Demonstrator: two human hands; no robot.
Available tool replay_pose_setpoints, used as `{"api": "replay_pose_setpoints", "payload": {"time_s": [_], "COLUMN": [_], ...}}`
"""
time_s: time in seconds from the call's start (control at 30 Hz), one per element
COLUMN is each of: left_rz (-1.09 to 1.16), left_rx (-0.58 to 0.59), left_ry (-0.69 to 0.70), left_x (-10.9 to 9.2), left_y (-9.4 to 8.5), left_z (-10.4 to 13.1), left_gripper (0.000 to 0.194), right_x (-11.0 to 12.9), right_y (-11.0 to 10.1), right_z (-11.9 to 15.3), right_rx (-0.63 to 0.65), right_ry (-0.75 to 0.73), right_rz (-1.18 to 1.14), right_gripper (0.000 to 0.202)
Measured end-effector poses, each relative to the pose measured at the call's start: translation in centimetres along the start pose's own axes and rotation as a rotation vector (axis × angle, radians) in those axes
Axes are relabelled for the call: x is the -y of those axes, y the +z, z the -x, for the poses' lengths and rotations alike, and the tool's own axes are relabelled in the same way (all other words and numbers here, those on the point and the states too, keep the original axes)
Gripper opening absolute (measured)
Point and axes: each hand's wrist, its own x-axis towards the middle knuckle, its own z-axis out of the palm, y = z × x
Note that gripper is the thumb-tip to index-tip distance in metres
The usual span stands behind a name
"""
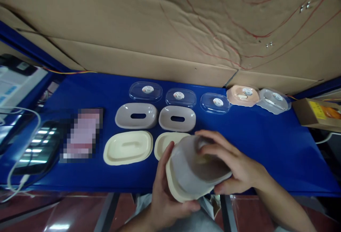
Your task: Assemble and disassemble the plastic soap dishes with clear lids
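Above the front edge of the blue table, my left hand [166, 193] grips a cream base [174, 185] from the left and below. A grey oval dish [186, 168] is tilted against that base, its hollow side facing right. My right hand [231, 164] holds the dish at its right side, with fingers reaching over and into the hollow. Just behind my hands, another cream base [163, 143] lies partly covered by the held dish. Two grey slotted dishes [136, 122] [177, 125] sit behind a cream base [128, 148] and the covered one.
Three clear lids [146, 97] [181, 101] [215, 108] line the back of the blue table [80, 93]. Right of them are a wrapped peach dish [236, 98] and a wrapped grey one [277, 106]. A phone [84, 132], a dark tablet [39, 150] and cables are left; a cardboard box [306, 113] is right.
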Motion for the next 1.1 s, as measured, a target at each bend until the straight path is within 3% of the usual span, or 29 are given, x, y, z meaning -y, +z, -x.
{"api": "replay_pose_setpoints", "payload": {"time_s": [0.1,0.17,0.3,0.4,0.67,0.83,0.97,1.03,1.1], "left_rz": [-0.043,-0.043,-0.151,-0.301,-0.730,-1.053,-1.182,-1.207,-1.221], "left_rx": [0.019,0.096,0.282,0.408,0.789,0.828,0.870,0.877,0.880], "left_ry": [-0.002,-0.007,0.047,0.064,0.213,0.332,0.384,0.394,0.400], "left_x": [0.4,0.6,0.9,1.1,-0.7,-2.3,-2.5,-2.6,-2.6], "left_y": [-0.3,-0.2,0.0,0.0,0.8,1.9,2.2,2.2,2.2], "left_z": [0.5,0.8,1.4,1.5,-1.2,-3.8,-5.5,-6.2,-6.8], "left_gripper": [0.121,0.117,0.111,0.115,0.122,0.111,0.100,0.096,0.089], "right_x": [-0.4,-1.4,-4.6,-6.2,-7.0,-7.6,-7.5,-7.8,-8.7], "right_y": [-1.4,-2.5,-3.9,-3.7,-2.6,-2.5,-3.1,-3.9,-4.8], "right_z": [0.6,0.8,1.0,1.2,0.9,0.9,0.9,1.1,1.5], "right_rx": [-0.186,-0.230,-0.193,-0.140,-0.083,-0.059,-0.049,-0.098,-0.223], "right_ry": [0.066,0.166,0.306,0.341,0.392,0.384,0.369,0.330,0.311], "right_rz": [0.115,0.245,0.459,0.476,0.496,0.487,0.441,0.413,0.439], "right_gripper": [0.067,0.062,0.058,0.058,0.068,0.069,0.082,0.082,0.069]}}
